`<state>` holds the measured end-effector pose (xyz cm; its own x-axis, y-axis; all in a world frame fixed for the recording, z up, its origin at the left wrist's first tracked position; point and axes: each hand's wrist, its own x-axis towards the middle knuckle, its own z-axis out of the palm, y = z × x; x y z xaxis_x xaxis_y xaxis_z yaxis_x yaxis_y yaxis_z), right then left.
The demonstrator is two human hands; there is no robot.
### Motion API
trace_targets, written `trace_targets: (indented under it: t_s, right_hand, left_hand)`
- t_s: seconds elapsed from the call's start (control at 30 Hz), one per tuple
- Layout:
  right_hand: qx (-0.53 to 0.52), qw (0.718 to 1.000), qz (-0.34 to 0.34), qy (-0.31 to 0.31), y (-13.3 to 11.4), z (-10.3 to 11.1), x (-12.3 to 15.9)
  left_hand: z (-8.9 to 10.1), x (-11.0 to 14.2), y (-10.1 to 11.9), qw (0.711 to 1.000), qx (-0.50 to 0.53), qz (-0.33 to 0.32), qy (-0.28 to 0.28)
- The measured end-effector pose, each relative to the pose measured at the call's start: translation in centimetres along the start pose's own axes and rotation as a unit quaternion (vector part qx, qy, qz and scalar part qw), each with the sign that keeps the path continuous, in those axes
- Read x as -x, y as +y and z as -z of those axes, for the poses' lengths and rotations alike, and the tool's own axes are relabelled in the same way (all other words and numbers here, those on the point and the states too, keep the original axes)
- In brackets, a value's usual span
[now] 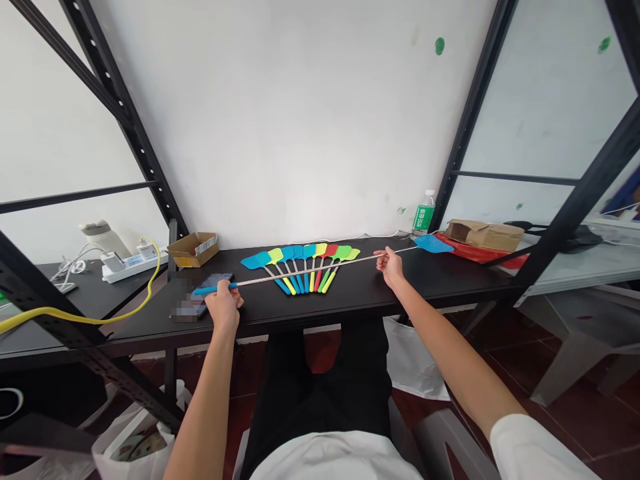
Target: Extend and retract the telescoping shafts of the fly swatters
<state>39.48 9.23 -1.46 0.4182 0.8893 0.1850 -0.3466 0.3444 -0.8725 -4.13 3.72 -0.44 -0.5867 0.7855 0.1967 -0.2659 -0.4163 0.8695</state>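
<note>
- The left hand (224,305) is closed on the blue handle of a long, thin swatter (434,244); the right hand (390,266) pinches its thin rod, nearer the flat blue head.
- It stretches over the black counter (360,293); short, bright plastic swatters (310,251) lie there in a fan.

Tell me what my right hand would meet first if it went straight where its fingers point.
Probably the light green swatter at the right end of the fan; your right hand's fingers point roughly that way. Depth is unclear, so it might pass above.
</note>
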Motion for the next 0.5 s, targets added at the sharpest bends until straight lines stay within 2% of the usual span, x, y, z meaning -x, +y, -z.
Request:
trace_targets:
  t_s: [0.27, 0.5]
  right_hand:
    - [0.013, 1.000, -0.002, -0.012, 0.01, 0.03, -0.02]
    - [0.047, 0.998, -0.010, -0.048, -0.01, -0.20, 0.16]
  left_hand:
    - [0.04, 0.13, 0.08, 1.000, 0.013, 0.001, -0.019]
    - [-0.13, 0.11, -0.08, 0.999, -0.024, 0.016, -0.041]
